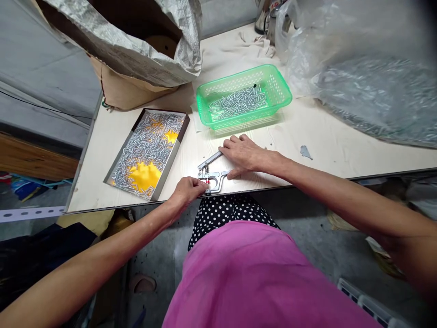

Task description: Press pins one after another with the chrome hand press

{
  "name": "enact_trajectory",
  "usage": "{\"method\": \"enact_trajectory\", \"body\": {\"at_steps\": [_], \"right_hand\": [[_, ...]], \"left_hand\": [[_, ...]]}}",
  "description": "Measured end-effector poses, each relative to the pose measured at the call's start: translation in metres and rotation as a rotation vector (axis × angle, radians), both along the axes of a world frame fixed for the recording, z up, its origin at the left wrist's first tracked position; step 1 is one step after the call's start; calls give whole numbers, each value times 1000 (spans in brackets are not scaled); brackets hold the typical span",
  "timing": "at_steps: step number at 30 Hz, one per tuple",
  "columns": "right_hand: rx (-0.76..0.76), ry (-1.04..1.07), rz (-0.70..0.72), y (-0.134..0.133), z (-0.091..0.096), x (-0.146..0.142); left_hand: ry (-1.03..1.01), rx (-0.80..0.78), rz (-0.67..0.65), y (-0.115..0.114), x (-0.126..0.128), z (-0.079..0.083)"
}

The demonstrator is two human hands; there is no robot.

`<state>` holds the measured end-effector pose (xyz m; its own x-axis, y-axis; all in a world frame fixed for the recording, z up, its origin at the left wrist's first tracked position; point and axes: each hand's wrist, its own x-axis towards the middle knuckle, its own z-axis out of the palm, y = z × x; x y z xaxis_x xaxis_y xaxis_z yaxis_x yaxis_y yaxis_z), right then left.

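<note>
A metal hand press (pixel 215 175) with a spring and a raised lever lies at the front edge of the table, a small red part showing in its jaw. My right hand (pixel 244 155) is wrapped over the end of the press, fingers on the lever and thumb by the lower handle. Close against the jaw, my left hand (pixel 191 187) has thumb and forefinger pinched together; what lies between them is too small to make out. To its left is a shallow box (pixel 164 175) of small silvery metal pieces, its yellow bottom showing in patches. Behind the press stands a green basket (pixel 239 120) with similar pieces.
A large woven sack (pixel 136 54) stands open at the back left. On the right rests a clear plastic bag (pixel 368 100) filled with metal pieces. A grey scrap (pixel 306 152) lies on the pale table (pixel 283 141). A cloth (pixel 242 48) and metal containers are at the back.
</note>
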<state>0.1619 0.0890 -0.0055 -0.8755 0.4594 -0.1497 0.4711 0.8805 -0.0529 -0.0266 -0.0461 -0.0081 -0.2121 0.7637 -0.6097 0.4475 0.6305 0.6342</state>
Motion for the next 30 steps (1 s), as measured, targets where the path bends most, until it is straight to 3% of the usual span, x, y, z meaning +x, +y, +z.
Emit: {"method": "enact_trajectory", "body": {"at_steps": [8, 13, 16, 21, 30], "right_hand": [[-25, 34, 9, -5, -1, 5], [-36, 99, -12, -11, -3, 7], [-50, 87, -33, -15, 3, 7], [-73, 93, -76, -20, 4, 15], [-30, 117, -125, -18, -7, 25]], "left_hand": [[176, -8, -82, -7, 1, 3], [594, 448, -361, -4, 13, 12], [631, 573, -614, 13, 20, 9], [548, 504, -869, 42, 21, 9], [661, 451, -959, 57, 39, 17]]}}
